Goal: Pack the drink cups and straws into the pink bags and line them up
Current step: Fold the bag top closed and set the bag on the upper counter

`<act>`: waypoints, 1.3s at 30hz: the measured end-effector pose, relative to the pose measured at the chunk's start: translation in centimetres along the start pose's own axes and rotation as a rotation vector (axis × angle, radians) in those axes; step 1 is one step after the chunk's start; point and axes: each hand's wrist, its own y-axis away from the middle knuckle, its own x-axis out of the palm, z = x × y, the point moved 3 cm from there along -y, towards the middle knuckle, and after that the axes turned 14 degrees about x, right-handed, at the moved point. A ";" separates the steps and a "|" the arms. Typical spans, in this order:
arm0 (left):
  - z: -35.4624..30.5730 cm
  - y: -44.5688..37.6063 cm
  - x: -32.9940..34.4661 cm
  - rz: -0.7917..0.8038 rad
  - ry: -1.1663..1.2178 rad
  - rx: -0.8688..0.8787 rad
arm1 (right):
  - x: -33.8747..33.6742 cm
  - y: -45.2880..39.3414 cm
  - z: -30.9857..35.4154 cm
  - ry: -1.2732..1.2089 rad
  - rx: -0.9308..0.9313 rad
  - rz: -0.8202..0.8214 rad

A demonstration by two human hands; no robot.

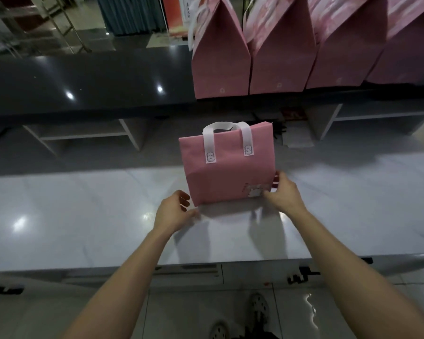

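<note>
A pink bag with white handles stands on the white counter in front of me, its top closed. My left hand touches the bag's lower left corner, fingers slightly curled. My right hand grips the lower right corner by a small white sticker. Several more pink bags stand side by side on the raised dark ledge at the back right. No cups or straws are visible.
Open shelf compartments sit under the dark ledge behind the white counter. Drawer fronts with dark handles run below the counter's near edge. My shoes show on the tiled floor.
</note>
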 end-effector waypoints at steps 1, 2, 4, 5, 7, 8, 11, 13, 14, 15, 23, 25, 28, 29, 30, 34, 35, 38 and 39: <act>-0.1 -0.3 0.1 -0.034 -0.018 0.002 | 0.3 -0.2 -0.4 0.064 0.019 0.007; -0.2 -0.5 0.3 -0.058 -0.030 0.007 | 0.6 -0.3 -0.9 0.103 0.037 -0.009; -0.2 -0.8 0.5 -0.086 -0.046 0.009 | 0.9 -0.4 -1.6 0.110 0.053 -0.064; -0.1 -1.0 0.5 -0.101 -0.058 0.009 | 1.0 -0.4 -1.9 0.113 0.052 -0.086; 0.0 -1.2 0.5 -0.134 -0.087 0.025 | 1.1 -0.5 -2.1 0.150 0.045 -0.106; 0.0 -1.3 0.6 -0.145 -0.099 0.041 | 1.2 -0.6 -2.1 0.186 0.039 -0.108; 0.4 -1.7 1.0 -0.147 -0.117 0.116 | 1.3 -0.8 -2.6 0.291 0.027 -0.110; 0.6 -1.9 1.2 -0.122 -0.123 0.187 | 1.0 -0.8 -3.0 0.325 0.038 -0.106; 0.7 -2.0 1.0 -0.100 -0.126 0.218 | 0.8 -0.8 -3.1 0.337 0.044 -0.097; 0.8 -2.1 0.8 -0.077 -0.132 0.246 | 0.8 -0.7 -3.1 0.348 0.040 -0.083; 1.7 -2.7 -1.9 -0.082 0.058 0.158 | -0.7 -0.3 -2.1 0.225 -0.047 0.058; 1.5 -2.9 -2.5 -0.174 0.181 0.190 | -1.1 -0.1 -1.6 0.051 -0.067 0.079; 0.5 -3.2 -2.0 -0.151 0.135 0.213 | 0.0 -0.1 -1.0 -0.012 -0.077 0.150; 0.4 -3.3 -1.7 -0.129 0.091 0.217 | 0.3 -0.1 -0.9 -0.011 -0.065 0.164; 0.3 -3.4 -1.6 -0.110 0.072 0.218 | 0.5 -0.3 -0.8 -0.003 -0.056 0.167; -0.3 -2.9 -2.0 -0.010 0.246 0.196 | 0.0 -0.8 -0.1 -0.017 -0.041 -0.040; -0.6 -2.6 -2.0 0.058 0.309 0.189 | -0.3 -0.7 -0.1 -0.045 0.011 -0.155; -0.9 -1.5 -1.3 0.437 0.389 0.176 | -0.5 0.6 -0.2 -0.139 0.094 -0.359; -0.8 -1.3 -1.3 0.530 0.351 0.190 | -0.3 1.0 -0.3 -0.159 0.064 -0.339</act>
